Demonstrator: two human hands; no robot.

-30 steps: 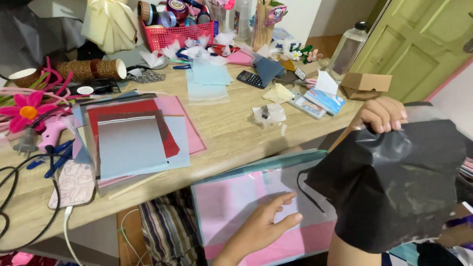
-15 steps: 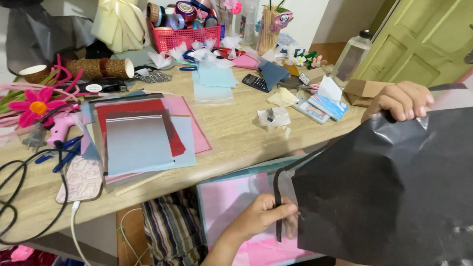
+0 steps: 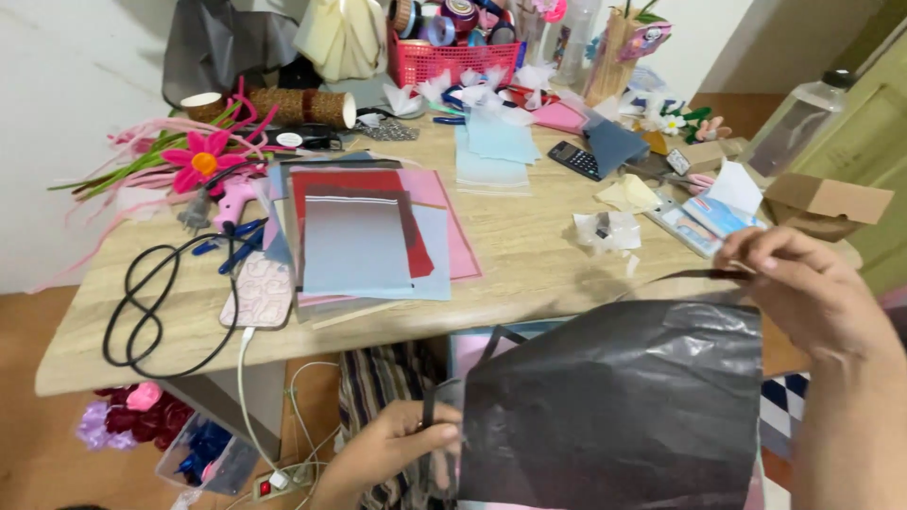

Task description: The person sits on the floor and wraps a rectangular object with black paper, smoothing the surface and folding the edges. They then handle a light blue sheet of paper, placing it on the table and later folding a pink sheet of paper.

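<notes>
I hold a large sheet of black translucent paper (image 3: 614,406) spread out in front of me, below the near edge of the wooden table (image 3: 529,264). My left hand (image 3: 392,453) pinches the sheet's lower left edge. My right hand (image 3: 803,293) grips its upper right corner, raised to about table height. The sheet hides most of a pink and teal board (image 3: 482,345) lying beneath it.
On the table lies a stack of red, grey, pink and blue paper sheets (image 3: 364,236), a pink glue gun (image 3: 231,203) with a black cord (image 3: 151,302), a phone (image 3: 260,293), a calculator (image 3: 576,159), a red basket (image 3: 444,59) and a cardboard box (image 3: 827,203).
The black sheet has been unfolded from a crumpled bundle into a flat spread. My left hand left the pink board and took the sheet's left edge; the view shifted left.
</notes>
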